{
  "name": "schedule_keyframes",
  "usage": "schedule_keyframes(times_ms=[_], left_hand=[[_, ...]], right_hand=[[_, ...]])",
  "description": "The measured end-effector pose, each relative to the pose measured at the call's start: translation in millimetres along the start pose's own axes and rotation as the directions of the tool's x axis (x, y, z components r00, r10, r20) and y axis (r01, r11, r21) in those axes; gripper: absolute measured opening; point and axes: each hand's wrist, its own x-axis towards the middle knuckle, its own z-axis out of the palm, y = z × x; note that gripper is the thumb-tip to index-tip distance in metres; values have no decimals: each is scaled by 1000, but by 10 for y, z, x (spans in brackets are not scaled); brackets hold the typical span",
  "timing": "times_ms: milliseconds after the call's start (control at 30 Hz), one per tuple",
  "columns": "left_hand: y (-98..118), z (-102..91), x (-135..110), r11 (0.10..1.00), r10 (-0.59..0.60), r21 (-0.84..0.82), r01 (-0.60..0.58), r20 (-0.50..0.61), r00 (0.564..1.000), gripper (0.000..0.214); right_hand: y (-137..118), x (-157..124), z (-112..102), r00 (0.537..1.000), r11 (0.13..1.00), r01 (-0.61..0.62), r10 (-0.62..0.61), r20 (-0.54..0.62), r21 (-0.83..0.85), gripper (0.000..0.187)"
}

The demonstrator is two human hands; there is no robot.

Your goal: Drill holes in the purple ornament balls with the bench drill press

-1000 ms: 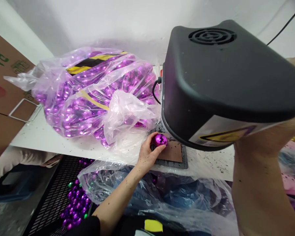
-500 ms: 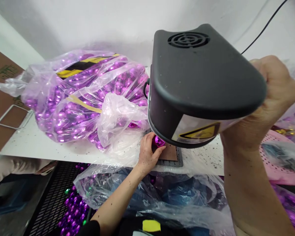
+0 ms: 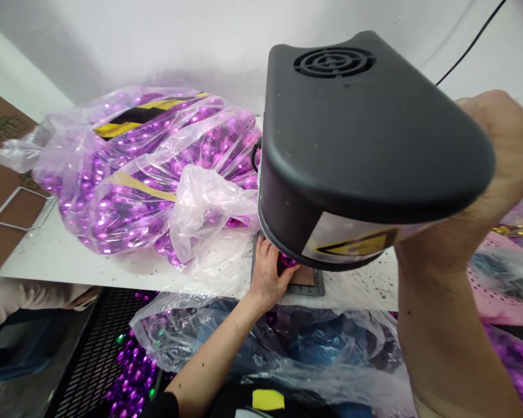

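My left hand [image 3: 268, 276] is curled around a shiny purple mirror ball [image 3: 287, 260], low over a brown pad on a dark grey base plate [image 3: 318, 284]. Part of the ball is hidden under a large black machine [image 3: 366, 139] with a round vent on top and a yellow warning label [image 3: 357, 244]. My right hand [image 3: 505, 145] is closed at the right side of this machine, near its top. Its fingers are mostly behind the housing, so the exact part gripped does not show.
A big clear bag of purple balls [image 3: 126, 197] lies on the white table [image 3: 35, 261], left of the machine. Clear plastic [image 3: 253, 354] hangs at the front edge. A black crate [image 3: 81, 348] holds purple balls below left. A pink basket [image 3: 497, 296] is at right.
The black machine and my right hand appear slightly larger and farther right. My left hand has shifted a little with the ball, which is now more covered by the machine.
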Motion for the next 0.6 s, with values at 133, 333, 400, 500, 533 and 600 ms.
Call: schedule_keyframes(times_ms=[133, 333, 400, 500, 533, 600], left_hand=[[24, -1, 8, 1000, 1, -9, -1, 40, 999, 32], [68, -48, 30, 998, -27, -50, 30, 72, 997, 28], [74, -41, 32, 998, -29, -57, 33, 58, 998, 29], [80, -39, 33, 998, -31, -52, 33, 51, 998, 33], [82, -44, 34, 998, -30, -49, 33, 50, 998, 34], [88, -57, 37, 998, -28, -51, 31, 50, 998, 36]], right_hand=[[38, -3, -4, 997, 995, 81, -82, -5, -56, 35], [89, -13, 13, 994, 994, 108, -109, -29, -36, 44], [73, -31, 15, 994, 993, 108, -109, -15, -54, 45], [82, -88, -13, 981, 978, 187, -191, -33, -87, 40], [103, -120, -37, 966, 966, 235, -244, -80, -107, 39], [159, -214, -110, 933, 938, 325, -339, -123, -120, 42]])
